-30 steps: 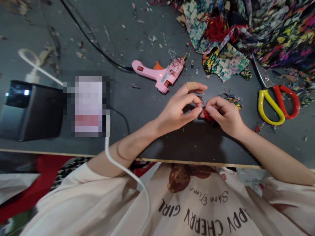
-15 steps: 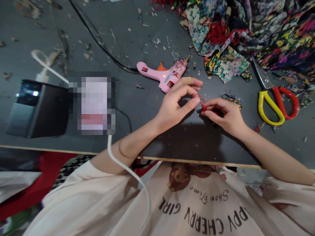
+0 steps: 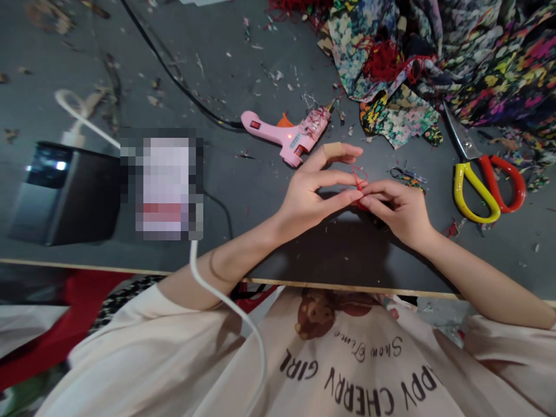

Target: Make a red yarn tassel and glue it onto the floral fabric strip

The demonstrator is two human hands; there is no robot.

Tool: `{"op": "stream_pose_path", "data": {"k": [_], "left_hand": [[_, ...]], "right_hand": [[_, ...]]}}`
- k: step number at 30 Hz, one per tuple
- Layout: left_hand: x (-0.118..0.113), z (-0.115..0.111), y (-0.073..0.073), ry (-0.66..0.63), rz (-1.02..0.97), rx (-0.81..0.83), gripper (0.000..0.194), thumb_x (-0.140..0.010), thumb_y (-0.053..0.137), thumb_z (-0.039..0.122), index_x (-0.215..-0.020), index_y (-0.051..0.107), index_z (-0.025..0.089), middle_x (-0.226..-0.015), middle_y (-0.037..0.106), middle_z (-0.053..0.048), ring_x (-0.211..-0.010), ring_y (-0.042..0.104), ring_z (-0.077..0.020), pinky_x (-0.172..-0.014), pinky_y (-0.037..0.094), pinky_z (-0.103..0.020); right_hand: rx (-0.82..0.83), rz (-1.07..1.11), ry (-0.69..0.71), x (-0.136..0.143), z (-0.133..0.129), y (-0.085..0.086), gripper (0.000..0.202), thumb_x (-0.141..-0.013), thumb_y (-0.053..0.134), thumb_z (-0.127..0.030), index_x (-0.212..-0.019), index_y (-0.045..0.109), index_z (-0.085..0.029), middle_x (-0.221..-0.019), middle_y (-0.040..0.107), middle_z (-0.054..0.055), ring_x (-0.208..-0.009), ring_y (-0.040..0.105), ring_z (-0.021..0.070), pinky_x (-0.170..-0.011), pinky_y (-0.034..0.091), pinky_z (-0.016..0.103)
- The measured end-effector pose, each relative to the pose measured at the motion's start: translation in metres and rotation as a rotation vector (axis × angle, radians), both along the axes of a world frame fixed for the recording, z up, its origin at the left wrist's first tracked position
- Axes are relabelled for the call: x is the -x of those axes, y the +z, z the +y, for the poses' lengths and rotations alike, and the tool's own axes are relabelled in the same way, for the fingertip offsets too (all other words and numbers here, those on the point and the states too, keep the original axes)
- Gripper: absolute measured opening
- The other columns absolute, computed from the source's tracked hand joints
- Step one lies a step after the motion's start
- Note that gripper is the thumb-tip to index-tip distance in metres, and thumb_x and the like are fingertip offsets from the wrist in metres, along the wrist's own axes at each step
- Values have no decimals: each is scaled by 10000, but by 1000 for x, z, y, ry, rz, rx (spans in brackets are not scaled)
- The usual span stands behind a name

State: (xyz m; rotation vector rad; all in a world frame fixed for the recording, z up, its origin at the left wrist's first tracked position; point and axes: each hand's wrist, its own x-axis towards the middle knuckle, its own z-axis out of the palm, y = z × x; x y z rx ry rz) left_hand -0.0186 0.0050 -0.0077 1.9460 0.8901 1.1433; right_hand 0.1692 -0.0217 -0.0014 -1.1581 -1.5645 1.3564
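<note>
A thin red cord (image 3: 358,175) rises in a small loop between my hands, above a small red piece (image 3: 361,202) mostly hidden by my fingers. My left hand (image 3: 306,191) pinches the cord between thumb and index fingertip; a tan bandage (image 3: 333,150) wraps one of its outstretched fingers. Meeting it from the other side, my right hand (image 3: 402,208) pinches the red piece with thumb and fingers. The fingertips of both hands touch or nearly touch. Just beyond my left hand lies a pink glue gun (image 3: 299,136) with an orange trigger.
Scissors (image 3: 471,168) with one yellow and one red handle lie at the right. Floral fabric (image 3: 399,113) and tangled red threads (image 3: 384,61) pile up behind. A black power bank (image 3: 72,194) and a blurred-out device (image 3: 167,185) with a white cable (image 3: 226,298) are at the left.
My left fingertips have moved right to meet my right hand. The red cord now stands up as a loop above the fingers, where before it stretched across the gap between them.
</note>
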Motion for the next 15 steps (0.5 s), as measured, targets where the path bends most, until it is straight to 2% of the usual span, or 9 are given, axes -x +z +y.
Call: {"op": "stream_pose_path", "data": {"k": [3, 5, 7, 9, 10, 12, 15], "left_hand": [[1, 1, 1, 52, -46, 19, 200, -887, 631, 420, -876, 705, 235, -1213, 629, -38, -1115, 617, -185, -997, 539, -382], [2, 4, 0, 119, -86, 38, 189, -907, 607, 395, -864, 679, 225, -1169, 641, -33, -1073, 635, -177, -986, 543, -376], [4, 7, -4, 161, -168, 40, 194, -928, 569, 389, -844, 640, 229, -1128, 648, -22, -1049, 642, -171, -968, 551, -369], [6, 10, -9, 181, -251, 14, 252, -953, 493, 435, -830, 597, 242, -1118, 641, -15, -1058, 640, -184, -957, 556, -386], [7, 10, -11, 207, -239, 11, 285, -961, 445, 470, -843, 578, 247, -1140, 629, -16, -1074, 637, -195, -968, 552, -404], [10, 11, -13, 278, -173, 15, 352, -963, 359, 544, -877, 546, 258, -1171, 611, -22, -1067, 644, -210, -972, 550, -430], [12, 10, -13, 343, -108, 31, 380, -951, 319, 592, -877, 508, 271, -1148, 610, -20, -1041, 652, -205, -941, 563, -413]], "right_hand": [[-87, -60, 8, -6, 7, 4, 198, -870, 618, -380, -943, 693, -212, -930, 754, 30, -860, 714, 163, -820, 567, 311], [-155, -84, -74, -17, 15, 11, 222, -911, 563, -388, -976, 688, -216, -947, 741, 37, -894, 698, 160, -845, 546, 316], [-228, -149, -134, -31, 24, 21, 202, -906, 573, -384, -924, 681, -214, -889, 722, 31, -823, 678, 148, -780, 529, 307], [-267, -310, -118, -46, 33, 31, 160, -883, 609, -339, -818, 661, -202, -792, 688, 23, -729, 636, 135, -695, 480, 300], [-307, -418, -91, -53, 36, 36, 210, -874, 618, -332, -712, 628, -199, -695, 654, 14, -669, 606, 131, -641, 439, 298], [-397, -540, -116, -64, 39, 44, 300, -860, 620, -288, -593, 513, -203, -639, 612, 13, -630, 562, 125, -599, 380, 302], [-431, -659, -44, -69, 38, 54, 212, -863, 591, -258, -668, 518, -219, -716, 632, 37, -643, 543, 134, -589, 371, 308]]}}
